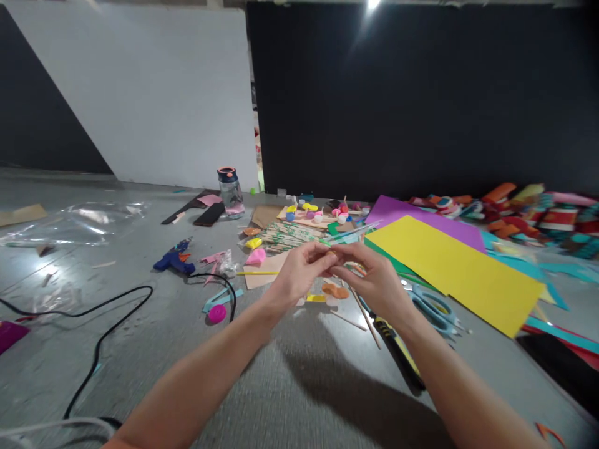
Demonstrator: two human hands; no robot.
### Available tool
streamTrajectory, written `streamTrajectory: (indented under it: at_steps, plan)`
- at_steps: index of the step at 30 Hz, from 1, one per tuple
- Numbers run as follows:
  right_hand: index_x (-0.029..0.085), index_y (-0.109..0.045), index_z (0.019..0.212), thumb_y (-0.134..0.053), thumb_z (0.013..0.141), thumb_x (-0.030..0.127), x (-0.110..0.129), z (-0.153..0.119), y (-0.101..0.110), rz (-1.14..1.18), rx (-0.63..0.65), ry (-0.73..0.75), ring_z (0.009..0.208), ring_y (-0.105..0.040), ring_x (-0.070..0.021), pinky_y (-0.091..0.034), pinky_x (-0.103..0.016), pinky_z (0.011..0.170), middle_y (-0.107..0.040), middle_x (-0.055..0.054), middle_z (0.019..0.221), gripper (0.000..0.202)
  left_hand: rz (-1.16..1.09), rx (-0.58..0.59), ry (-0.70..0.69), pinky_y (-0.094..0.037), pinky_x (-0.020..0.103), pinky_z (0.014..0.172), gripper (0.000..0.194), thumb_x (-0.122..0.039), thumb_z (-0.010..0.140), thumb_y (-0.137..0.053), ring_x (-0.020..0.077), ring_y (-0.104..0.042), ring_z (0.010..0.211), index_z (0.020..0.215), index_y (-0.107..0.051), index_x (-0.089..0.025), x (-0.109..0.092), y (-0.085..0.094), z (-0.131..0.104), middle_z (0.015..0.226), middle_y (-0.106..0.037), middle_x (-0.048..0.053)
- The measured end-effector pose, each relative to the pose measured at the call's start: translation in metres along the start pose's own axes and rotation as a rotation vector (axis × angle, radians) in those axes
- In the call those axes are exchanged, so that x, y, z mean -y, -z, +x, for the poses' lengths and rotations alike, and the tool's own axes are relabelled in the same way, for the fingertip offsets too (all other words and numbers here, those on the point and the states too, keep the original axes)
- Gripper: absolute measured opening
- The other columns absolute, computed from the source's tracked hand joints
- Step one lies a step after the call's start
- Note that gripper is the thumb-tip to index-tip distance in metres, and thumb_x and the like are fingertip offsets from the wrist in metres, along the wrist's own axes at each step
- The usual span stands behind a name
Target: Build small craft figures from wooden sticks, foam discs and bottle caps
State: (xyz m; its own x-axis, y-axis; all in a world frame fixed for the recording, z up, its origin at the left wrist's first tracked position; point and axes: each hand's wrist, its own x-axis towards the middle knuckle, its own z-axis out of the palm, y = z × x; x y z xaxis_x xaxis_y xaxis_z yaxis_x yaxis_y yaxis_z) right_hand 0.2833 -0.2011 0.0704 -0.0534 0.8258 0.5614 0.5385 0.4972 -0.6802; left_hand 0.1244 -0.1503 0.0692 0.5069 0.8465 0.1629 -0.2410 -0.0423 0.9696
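Hands: two; the left hand (297,271) and the right hand (377,280) meet near the centre of the frame, fingertips touching or nearly so.
Left grip: narrow, thumb and fingers pinched together on a small piece (332,253).
Right grip: also narrow, fingertips closed in on that same piece.
Small piece: one, at the centre of the frame between the fingertips; mostly hidden, so its shape cannot be told.
Orange cutout: one wavy orange cutout (335,291), just below the hands.
Scissors: one pair of blue-handled scissors (433,310), right of centre.
Knife: one yellow-and-black knife (399,354), lower right of centre, partly behind the right forearm.
Big sheets: one yellow sheet (456,271) and one purple sheet (428,221), right side.
Glue gun: one blue glue gun (174,262), left of centre.
Bottle: one clear bottle (231,196), upright, upper left of centre.
Printed sticks: one pile of printed sticks (292,236), above the hands; too many overlap to count.
Pink disc: one pink disc (217,313), left of the left wrist.
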Motion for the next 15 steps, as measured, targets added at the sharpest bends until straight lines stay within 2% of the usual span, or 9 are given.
streamTrajectory:
  at_steps: [6, 11, 15]
  plan:
    - [0.021, -0.073, 0.098, -0.068, 0.09, 0.031, -0.003, 0.001, 0.001, 0.113, 0.0, -0.093, 0.084, -0.069, -0.0209, -0.052, -0.034, 0.077, -0.074, -0.004, 0.091, 0.014, 0.068, 0.002, 0.01, -0.057, 0.029, 0.078, 0.012, -0.022, 0.081, -0.073, 0.0126, -0.068, 0.074, 0.085, -0.069, -0.012, -0.004, 0.006, 0.0, 0.081, -0.07, 0.003]
    - [0.019, -0.073, 0.092, -0.071, 0.085, 0.032, -0.004, 0.001, 0.001, 0.208, -0.027, -0.185, 0.08, -0.069, -0.0215, -0.052, -0.035, 0.075, -0.074, -0.005, 0.086, 0.015, 0.128, 0.097, 0.035, -0.059, 0.032, 0.082, 0.02, -0.032, 0.089, -0.066, 0.0158, -0.072, 0.082, 0.097, -0.07, -0.014, -0.009, 0.011, -0.001, 0.089, -0.073, 0.006]
    - [0.02, -0.074, 0.092, -0.071, 0.084, 0.034, -0.001, 0.002, 0.001, 0.288, -0.018, -0.222, 0.083, -0.069, -0.0211, -0.052, -0.034, 0.077, -0.075, -0.004, 0.088, 0.016, 0.269, 0.052, -0.053, -0.058, 0.027, 0.074, 0.014, -0.027, 0.088, -0.066, 0.015, -0.069, 0.082, 0.097, -0.07, -0.016, -0.009, 0.012, -0.002, 0.085, -0.072, 0.004]
